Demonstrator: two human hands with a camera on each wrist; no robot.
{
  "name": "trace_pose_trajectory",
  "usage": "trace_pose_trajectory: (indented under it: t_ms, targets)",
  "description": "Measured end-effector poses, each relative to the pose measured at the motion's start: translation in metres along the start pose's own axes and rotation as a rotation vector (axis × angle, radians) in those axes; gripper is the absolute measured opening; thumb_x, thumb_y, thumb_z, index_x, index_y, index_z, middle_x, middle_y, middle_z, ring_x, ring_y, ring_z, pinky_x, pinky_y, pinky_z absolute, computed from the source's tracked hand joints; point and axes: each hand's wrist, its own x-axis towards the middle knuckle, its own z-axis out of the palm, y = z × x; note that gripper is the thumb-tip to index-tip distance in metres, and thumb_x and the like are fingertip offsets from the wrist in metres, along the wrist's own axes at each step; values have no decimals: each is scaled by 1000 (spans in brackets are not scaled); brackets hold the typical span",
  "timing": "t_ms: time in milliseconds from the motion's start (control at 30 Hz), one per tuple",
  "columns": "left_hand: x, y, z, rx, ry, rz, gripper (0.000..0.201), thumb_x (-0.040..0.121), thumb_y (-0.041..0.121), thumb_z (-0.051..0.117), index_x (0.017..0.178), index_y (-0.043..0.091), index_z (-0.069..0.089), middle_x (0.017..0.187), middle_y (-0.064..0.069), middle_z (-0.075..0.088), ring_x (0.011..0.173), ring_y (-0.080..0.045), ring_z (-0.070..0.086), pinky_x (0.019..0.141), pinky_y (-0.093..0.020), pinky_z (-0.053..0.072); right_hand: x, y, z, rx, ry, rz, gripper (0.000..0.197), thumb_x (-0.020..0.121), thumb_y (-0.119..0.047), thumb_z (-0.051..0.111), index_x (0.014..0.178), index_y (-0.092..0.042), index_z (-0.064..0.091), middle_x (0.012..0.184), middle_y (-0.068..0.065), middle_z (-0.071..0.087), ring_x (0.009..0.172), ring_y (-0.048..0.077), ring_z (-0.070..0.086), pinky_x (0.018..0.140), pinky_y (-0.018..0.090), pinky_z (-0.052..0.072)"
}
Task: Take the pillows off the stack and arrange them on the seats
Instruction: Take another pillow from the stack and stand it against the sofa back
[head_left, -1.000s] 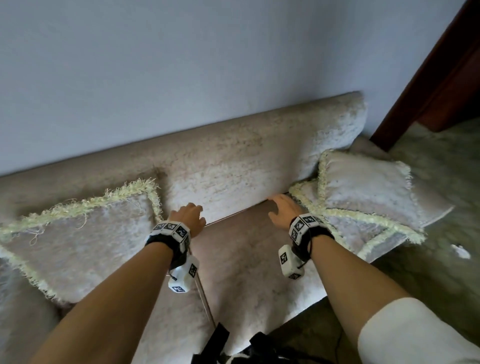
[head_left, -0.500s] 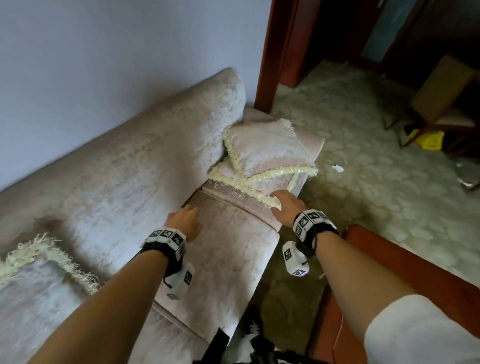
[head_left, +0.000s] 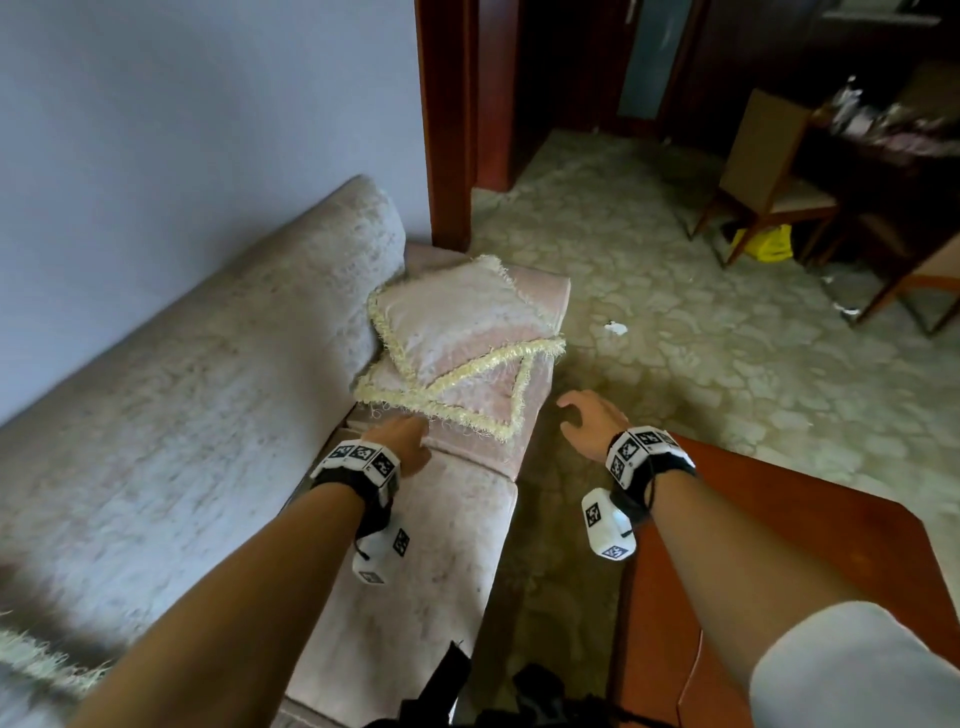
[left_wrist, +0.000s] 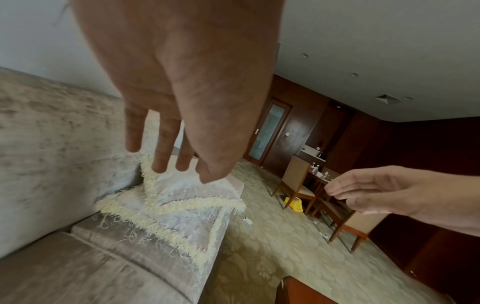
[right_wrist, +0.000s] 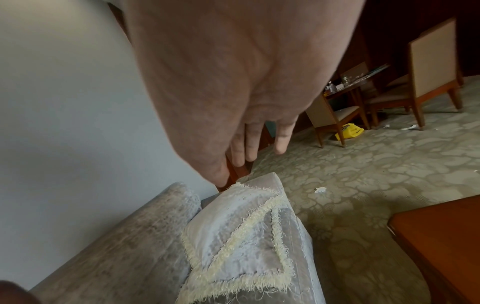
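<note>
Two pale pink pillows with cream fringe lie stacked on the sofa's far end seat. The top pillow (head_left: 457, 322) (left_wrist: 187, 191) (right_wrist: 233, 218) sits askew on the lower pillow (head_left: 467, 395) (left_wrist: 182, 224) (right_wrist: 249, 261). My left hand (head_left: 402, 441) (left_wrist: 168, 160) hovers open just before the lower pillow's near fringe, fingers straight, holding nothing. My right hand (head_left: 587, 421) (right_wrist: 249, 156) floats open beyond the seat's front edge, over the carpet, right of the stack. A fringe corner of another pillow (head_left: 36, 660) shows at the bottom left.
The beige sofa backrest (head_left: 197, 374) runs along the wall. A red-brown wooden table (head_left: 779, 545) stands close on the right. A door frame (head_left: 447, 130) rises behind the sofa end. Chairs (head_left: 769, 171) and a yellow bag (head_left: 763, 244) sit farther off on patterned carpet.
The view has swung right along the sofa toward the stack. My left hand moved up to the stack's near edge; my right hand came off the fringe and out over the carpet.
</note>
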Motion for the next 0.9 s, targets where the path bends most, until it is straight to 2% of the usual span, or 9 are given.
trace_pose_trajectory:
  t_ms: [167,300,433,633,733,900]
  targets:
    - [36,43,-1,41,-21,-7,42,92,28,51,132,19,50,138,-5,50,124,-27,51,103,-46,44,20,47,-26,46,46,-7,33,93,-26,57,126,-29,55,140,-1,49,123,26,54,99,38,47]
    - [57,78,8,51,-30,2,37,92,25,51,128,17,51,135,-6,51,122,-27,51,103,-47,43,30,90,-44,56,47,-1,34,92,-24,59,125,-26,56,137,2,51,124,27,52,103,42,45]
    - [74,98,13,36,-39,9,36,91,26,51,126,16,52,133,-7,54,119,-28,54,100,-46,45,42,121,-55,70,11,38,33,91,-26,59,124,-28,56,143,6,46,129,29,48,106,46,42]
    - [108,112,5,49,-34,-11,32,92,25,53,123,16,54,131,-6,54,117,-27,55,98,-44,47,71,138,-60,117,-7,48,33,92,-25,58,125,-26,56,136,4,50,126,27,49,105,47,42]
    - [134,114,4,46,-55,-18,27,91,25,51,117,18,56,127,-5,56,111,-26,57,93,-43,49,90,147,-57,148,-21,44,31,91,-26,58,122,-29,56,135,2,51,124,25,51,103,47,44]
    - [190,124,9,80,-119,-5,35,93,27,51,127,18,52,133,-5,51,117,-26,54,95,-39,45,135,173,-62,192,13,63,31,90,-25,56,116,-41,54,134,-3,54,118,21,56,98,43,50]
